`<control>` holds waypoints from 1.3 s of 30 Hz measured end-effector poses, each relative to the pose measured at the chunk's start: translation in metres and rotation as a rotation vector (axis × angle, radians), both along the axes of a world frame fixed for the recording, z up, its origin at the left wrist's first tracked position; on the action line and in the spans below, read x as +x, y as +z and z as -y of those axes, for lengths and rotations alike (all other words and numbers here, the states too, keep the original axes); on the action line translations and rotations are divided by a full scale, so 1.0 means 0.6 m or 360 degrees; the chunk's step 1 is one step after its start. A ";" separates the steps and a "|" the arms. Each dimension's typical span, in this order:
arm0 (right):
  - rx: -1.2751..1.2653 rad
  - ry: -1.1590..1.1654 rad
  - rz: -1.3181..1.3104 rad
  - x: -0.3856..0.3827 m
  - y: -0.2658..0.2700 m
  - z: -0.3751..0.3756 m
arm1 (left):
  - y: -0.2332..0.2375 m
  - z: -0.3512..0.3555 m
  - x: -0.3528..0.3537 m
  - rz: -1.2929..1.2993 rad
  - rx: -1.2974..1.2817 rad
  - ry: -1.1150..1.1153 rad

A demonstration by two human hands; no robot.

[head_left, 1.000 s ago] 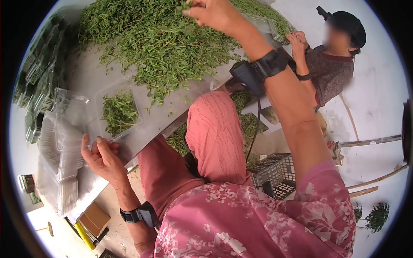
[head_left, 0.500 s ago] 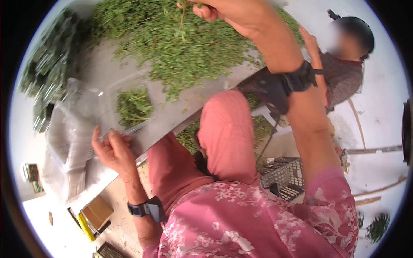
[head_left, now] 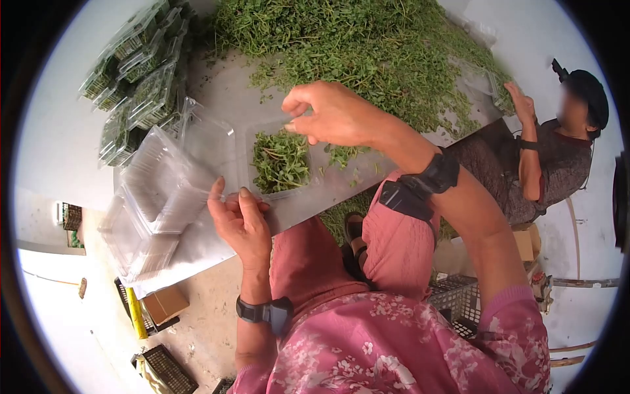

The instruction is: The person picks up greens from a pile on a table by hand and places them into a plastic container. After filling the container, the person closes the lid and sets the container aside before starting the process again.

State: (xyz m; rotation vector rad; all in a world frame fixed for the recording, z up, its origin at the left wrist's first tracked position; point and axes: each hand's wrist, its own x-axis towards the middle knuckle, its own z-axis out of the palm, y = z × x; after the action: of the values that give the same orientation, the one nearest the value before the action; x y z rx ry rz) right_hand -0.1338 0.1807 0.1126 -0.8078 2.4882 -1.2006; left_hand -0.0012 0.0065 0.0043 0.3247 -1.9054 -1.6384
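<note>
A clear plastic clamshell container [head_left: 246,172] lies with its lid open near the table's front edge. Inside it is a heap of leafy green sprigs [head_left: 281,161]. At its near left corner, my left hand [head_left: 241,220] grips the rim, the thumb above and other fingers curled lower down, partly hidden. My right hand [head_left: 328,115] hovers over the container's far right side; thumb and fingers are bent but apart, and I see nothing between them. A few loose sprigs [head_left: 344,154] lie just right of the container.
A large pile of green sprigs [head_left: 354,59] covers the far part of the metal table [head_left: 226,82]. Filled containers [head_left: 147,85] are stacked at the back left, nested clear ones [head_left: 157,180] nearer. Another person [head_left: 558,151] sits at right. Crates [head_left: 453,302] stand on the floor.
My right hand has come back from the big pile to above the container, and the sprigs it held are no longer in it. My left hand stays at the container's corner. The view has shifted.
</note>
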 end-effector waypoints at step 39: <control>-0.0653 -0.1614 0.1459 0.433 -0.316 -0.269 | -0.021 0.017 -0.004 0.0055 -0.0305 0.0090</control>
State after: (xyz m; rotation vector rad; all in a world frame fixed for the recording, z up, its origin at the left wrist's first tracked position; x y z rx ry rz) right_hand 0.1260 0.3419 -0.0772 0.9359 1.7867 -1.8075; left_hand -0.0035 -0.0035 -0.0082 0.3263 -2.0415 -1.4089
